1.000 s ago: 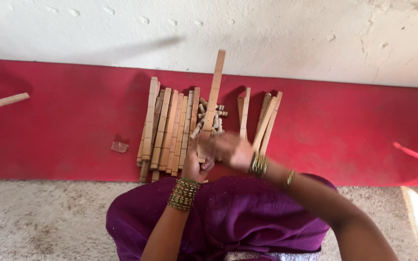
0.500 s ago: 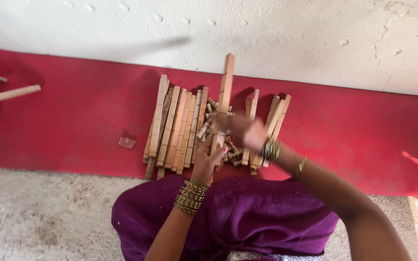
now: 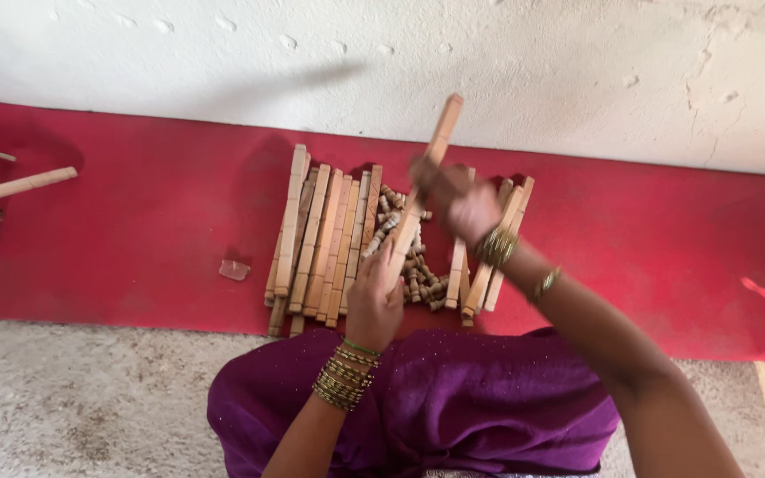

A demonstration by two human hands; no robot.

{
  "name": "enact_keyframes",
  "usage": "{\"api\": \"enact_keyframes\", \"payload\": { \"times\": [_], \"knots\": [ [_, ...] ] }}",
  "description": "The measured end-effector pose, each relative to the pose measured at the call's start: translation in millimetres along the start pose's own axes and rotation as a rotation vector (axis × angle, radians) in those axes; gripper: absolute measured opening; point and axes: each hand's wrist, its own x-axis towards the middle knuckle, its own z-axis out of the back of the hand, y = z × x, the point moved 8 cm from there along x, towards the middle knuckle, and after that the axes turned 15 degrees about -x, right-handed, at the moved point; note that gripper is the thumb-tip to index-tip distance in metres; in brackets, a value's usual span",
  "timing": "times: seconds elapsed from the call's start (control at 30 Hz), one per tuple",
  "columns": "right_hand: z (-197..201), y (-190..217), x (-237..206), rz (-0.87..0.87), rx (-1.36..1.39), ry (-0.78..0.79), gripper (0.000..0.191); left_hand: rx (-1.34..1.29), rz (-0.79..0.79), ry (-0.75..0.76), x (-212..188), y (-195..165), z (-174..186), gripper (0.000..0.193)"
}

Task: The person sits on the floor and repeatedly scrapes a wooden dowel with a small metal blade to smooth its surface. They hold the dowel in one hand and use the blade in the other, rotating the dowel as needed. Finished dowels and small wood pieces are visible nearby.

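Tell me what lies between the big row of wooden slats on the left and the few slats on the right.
In the head view, a heap of small wooden pegs lies on the red band between the left slats and right slats.

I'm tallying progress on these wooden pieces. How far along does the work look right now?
Looks done: a row of long wooden slats lies side by side on the red floor strip. In hand: the left hand holds one long wooden slat tilted, the blurred right hand on it. Left: a heap of small wooden pegs and a few more slats.
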Motion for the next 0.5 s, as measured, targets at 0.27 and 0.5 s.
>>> {"api": "enact_keyframes", "payload": {
  "times": [0.27, 0.5],
  "knots": [
    [-30, 35, -47, 0.128, 0.144, 0.063, 0.036, -0.057, -0.083, -0.038, -8, -7, 5, 0.060],
    [25, -63, 17, -0.090, -0.177, -0.587, 0.034, -0.186, 0.136, 0.026, -11, -13, 1, 0.053]
  ]
}}
